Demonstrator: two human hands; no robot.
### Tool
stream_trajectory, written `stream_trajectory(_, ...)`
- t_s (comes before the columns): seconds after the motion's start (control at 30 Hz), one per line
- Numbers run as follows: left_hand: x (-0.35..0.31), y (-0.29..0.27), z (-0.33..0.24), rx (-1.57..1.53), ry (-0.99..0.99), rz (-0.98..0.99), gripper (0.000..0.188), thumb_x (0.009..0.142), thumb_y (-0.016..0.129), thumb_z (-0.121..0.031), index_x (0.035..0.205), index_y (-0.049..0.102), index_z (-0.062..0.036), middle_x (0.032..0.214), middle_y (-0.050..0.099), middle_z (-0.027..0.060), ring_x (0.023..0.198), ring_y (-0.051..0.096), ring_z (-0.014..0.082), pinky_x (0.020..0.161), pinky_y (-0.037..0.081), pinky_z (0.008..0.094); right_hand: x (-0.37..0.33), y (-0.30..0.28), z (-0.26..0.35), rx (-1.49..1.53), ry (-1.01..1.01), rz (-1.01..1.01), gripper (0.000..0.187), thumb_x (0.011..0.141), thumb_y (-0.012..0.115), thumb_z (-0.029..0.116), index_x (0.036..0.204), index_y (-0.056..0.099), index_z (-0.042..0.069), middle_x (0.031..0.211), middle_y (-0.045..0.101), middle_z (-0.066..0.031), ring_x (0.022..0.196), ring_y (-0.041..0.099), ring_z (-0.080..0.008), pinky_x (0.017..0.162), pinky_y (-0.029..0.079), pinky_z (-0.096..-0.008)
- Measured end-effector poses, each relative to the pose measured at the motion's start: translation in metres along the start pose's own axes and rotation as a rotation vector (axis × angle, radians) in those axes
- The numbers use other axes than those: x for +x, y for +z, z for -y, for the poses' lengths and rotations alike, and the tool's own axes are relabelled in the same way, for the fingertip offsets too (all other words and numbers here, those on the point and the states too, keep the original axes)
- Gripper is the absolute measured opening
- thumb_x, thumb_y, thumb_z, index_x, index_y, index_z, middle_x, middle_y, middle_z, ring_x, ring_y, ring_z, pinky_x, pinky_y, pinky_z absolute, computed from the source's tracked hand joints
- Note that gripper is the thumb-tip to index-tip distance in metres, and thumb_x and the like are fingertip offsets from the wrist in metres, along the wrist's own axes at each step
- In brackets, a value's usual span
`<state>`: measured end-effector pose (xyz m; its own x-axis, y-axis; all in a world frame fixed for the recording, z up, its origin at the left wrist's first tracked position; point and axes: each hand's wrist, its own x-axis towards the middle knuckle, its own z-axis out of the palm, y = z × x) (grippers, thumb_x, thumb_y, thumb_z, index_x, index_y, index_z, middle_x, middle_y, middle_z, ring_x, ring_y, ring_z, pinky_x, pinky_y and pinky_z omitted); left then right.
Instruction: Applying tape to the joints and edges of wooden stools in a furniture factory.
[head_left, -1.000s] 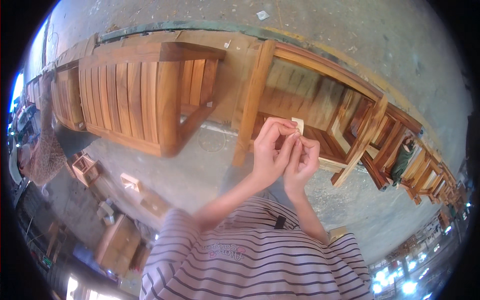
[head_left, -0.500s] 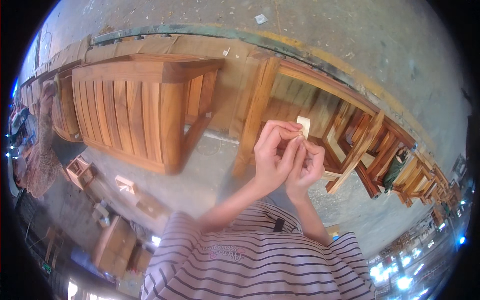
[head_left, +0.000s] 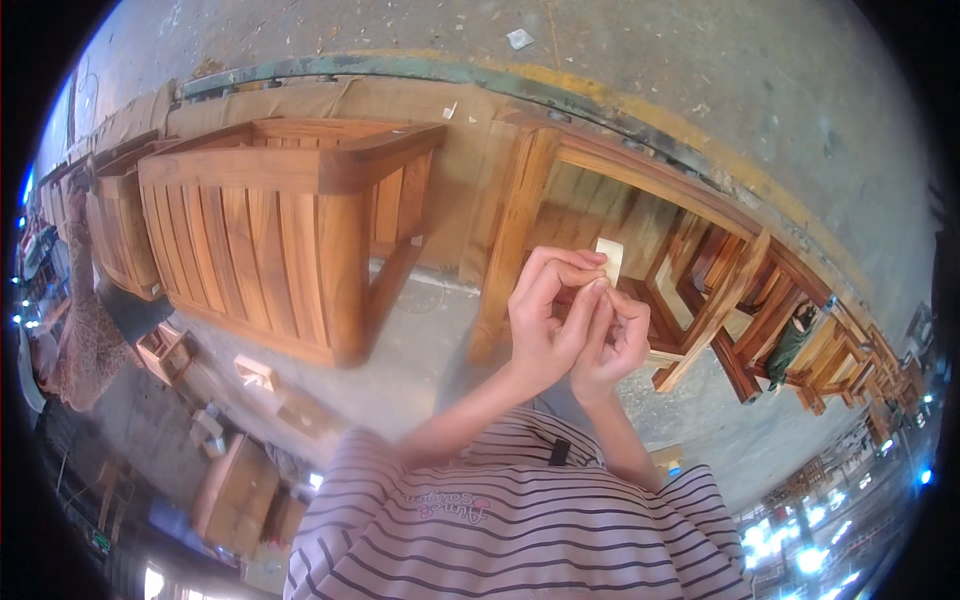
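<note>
In front of my chest, both hands meet with their fingertips pinched together. A small pale strip, like a piece of paper or a label (head_left: 610, 257), sticks up from between the fingertips. My left hand (head_left: 548, 315) has its thumb and forefinger closed at the strip's lower end. Beside it, my right hand (head_left: 612, 340) is also closed, its thumb and forefinger pressed at the same spot. The fingers partly hide the strip's lower end. Behind the hands stands a wooden frame (head_left: 515, 215) with an open top.
A slatted wooden furniture piece (head_left: 250, 255) stands to the left on brown cardboard (head_left: 465, 150). More wooden frames (head_left: 745, 285) run off to the right, with a dark green cloth (head_left: 790, 345) on one. Another person in a patterned sleeve (head_left: 90, 335) is at the far left.
My view has shifted slightly, so the slatted piece shows a little more of its top. My hands keep their pinch with the strip almost unmoved. The other person's arm has shifted at the far left.
</note>
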<state>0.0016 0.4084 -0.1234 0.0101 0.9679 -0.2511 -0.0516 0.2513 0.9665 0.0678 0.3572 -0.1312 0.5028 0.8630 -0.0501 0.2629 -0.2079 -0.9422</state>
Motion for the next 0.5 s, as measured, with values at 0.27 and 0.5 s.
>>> stream_trajectory(0.27, 0.046, -0.035, -0.003, -0.015, -0.212, 0.420, 0.021, 0.083, 0.069, -0.001, 0.103, 0.066, 0.0033, 0.114, 0.062, 0.0121, 0.086, 0.065, 0.0124, 0.067, 0.053, 0.0224, 0.028, -0.012, -0.001, 0.048, 0.161, 0.159, 0.008, 0.092, 0.059, -0.004, 0.099, 0.057, -0.004, 0.087, 0.068, -0.0103, 0.070, 0.062, -0.0064, 0.060, 0.048, -0.0179)
stream_trajectory(0.5, 0.060, -0.044, 0.012, -0.016, -0.387, 0.500, 0.012, 0.083, 0.068, -0.001, 0.094, 0.067, 0.0046, 0.102, 0.066, 0.0129, 0.087, 0.066, 0.0156, 0.072, 0.053, 0.0260, 0.038, -0.002, -0.011, 0.149, 0.338, 0.289, 0.004, 0.093, 0.057, -0.003, 0.097, 0.055, -0.003, 0.085, 0.067, -0.0122, 0.069, 0.068, -0.0152, 0.059, 0.051, -0.0229)
